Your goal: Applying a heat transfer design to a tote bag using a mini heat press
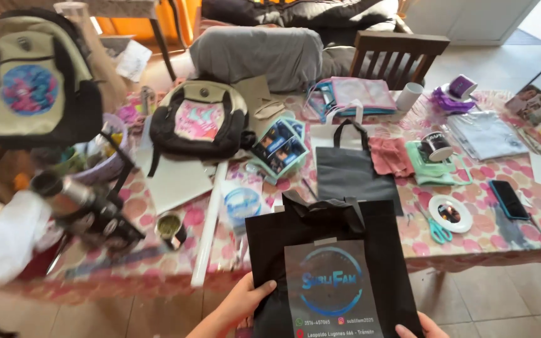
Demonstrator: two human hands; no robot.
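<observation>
I hold up a black tote bag [383, 250] in front of the table's near edge. A clear printed sheet with a blue round logo [332, 285] lies against its front. My left hand [245, 303] grips the bag's left edge, thumb on the fabric. Only the fingertips of my right hand [424, 327] show at the bottom edge, under the bag's lower right part. The bag's handles [320, 209] flop over its top.
The table [508, 235] has a pink dotted cloth. On it lie a grey tote bag [352, 169], a black and beige backpack [198, 119], scissors [436, 230], a phone [508, 199], a round white plate [451, 213], mugs and a white roll [210, 222]. A second backpack [29, 81] hangs at left.
</observation>
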